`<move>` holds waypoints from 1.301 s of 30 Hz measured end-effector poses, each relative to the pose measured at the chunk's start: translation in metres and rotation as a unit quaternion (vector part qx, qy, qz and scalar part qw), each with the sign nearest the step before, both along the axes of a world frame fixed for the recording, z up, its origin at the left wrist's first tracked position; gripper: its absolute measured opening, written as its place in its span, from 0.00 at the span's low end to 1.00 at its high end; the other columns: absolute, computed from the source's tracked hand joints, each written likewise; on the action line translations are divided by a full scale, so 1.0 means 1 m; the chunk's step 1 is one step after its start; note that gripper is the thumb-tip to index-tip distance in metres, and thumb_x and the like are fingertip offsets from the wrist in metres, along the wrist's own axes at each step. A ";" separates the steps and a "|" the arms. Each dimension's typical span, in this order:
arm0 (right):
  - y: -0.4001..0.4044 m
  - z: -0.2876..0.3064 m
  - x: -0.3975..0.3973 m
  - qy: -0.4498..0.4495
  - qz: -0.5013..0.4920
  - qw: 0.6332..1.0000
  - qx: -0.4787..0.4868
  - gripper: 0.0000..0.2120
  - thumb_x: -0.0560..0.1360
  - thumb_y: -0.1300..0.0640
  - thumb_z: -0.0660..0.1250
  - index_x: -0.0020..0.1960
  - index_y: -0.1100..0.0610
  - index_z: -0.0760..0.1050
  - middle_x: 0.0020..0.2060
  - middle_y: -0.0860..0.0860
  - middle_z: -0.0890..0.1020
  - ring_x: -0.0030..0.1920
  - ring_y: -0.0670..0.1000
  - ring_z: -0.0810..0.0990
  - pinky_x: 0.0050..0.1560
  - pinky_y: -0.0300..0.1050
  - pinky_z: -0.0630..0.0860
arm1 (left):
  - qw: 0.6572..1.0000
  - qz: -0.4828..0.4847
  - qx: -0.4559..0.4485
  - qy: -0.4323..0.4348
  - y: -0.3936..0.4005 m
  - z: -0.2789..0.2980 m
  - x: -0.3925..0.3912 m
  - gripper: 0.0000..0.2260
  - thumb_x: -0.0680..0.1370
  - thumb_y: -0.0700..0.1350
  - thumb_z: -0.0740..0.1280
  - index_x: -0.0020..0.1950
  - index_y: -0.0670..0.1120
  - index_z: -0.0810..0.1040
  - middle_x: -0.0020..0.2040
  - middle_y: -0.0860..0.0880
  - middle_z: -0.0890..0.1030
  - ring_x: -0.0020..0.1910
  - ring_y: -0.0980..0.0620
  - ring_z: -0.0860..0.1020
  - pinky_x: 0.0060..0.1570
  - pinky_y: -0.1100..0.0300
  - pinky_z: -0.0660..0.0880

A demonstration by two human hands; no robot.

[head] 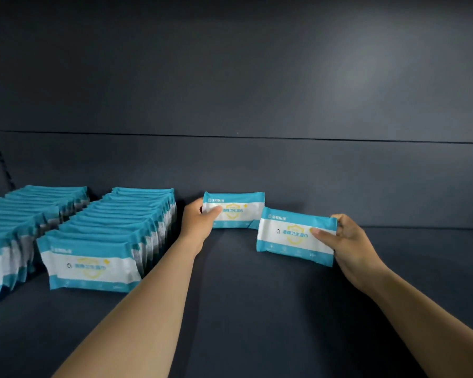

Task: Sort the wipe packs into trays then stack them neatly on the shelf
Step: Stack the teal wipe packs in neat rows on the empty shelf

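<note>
**Teal packs line up on a dark shelf**

Dark slate-grey shelf (243,309) runs the full width, matt and bare-looking under dim light, backed by a grey wall panel (257,77) with one thin seam across it. Far left, a row of teal-and-white wipe packs (19,227) stands on edge; just beside it, a second row (115,236) does the same. Next, the left hand (198,222) pinches one upright pack (236,210) at its left end, back by the wall. Over on the right, the right hand (347,241) grips another pack (292,236) by its right edge, tilted slightly, its corner overlapping the first
</note>
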State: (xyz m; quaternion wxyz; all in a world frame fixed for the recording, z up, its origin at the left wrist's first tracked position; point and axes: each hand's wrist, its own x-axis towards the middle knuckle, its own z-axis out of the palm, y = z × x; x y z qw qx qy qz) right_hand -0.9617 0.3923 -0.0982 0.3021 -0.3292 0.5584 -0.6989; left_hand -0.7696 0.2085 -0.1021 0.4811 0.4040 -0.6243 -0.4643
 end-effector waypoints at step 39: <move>-0.109 -0.006 0.056 0.248 -0.079 0.964 0.049 0.17 0.70 0.56 0.75 0.51 0.51 0.68 0.52 0.48 0.74 0.51 0.47 0.76 0.52 0.43 0.76 | 0.994 0.054 -0.059 -0.080 0.010 -0.004 0.005 0.21 0.71 0.36 0.72 0.62 0.45 0.70 0.54 0.49 0.79 0.48 0.53 0.77 0.46 0.63 0.71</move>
